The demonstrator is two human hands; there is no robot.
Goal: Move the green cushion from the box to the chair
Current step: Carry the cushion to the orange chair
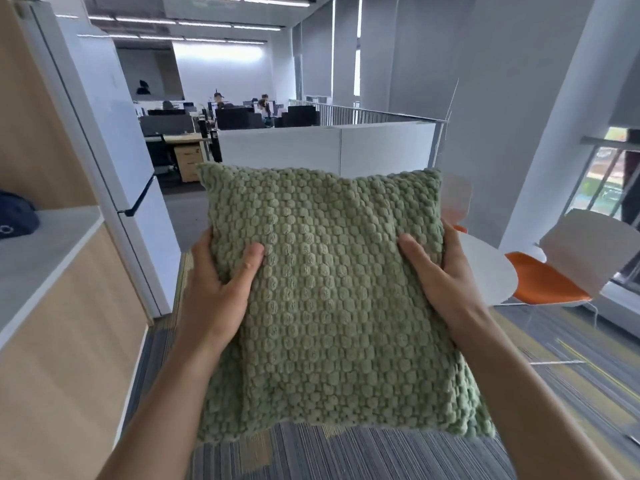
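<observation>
Green cushion (332, 299) upright, face toward camera, roughly square, both hands (221, 292) (440, 275) gripping its sides.

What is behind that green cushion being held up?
Behind the green cushion, a round white table and an orange chair show at its right edge. Whatever lies directly behind it is hidden.

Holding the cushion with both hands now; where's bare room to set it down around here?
The orange chair seat right of the green cushion looks bare. The grey countertop at left is free beside the dark cap. Both the left hand and right hand grip the cushion.
</observation>
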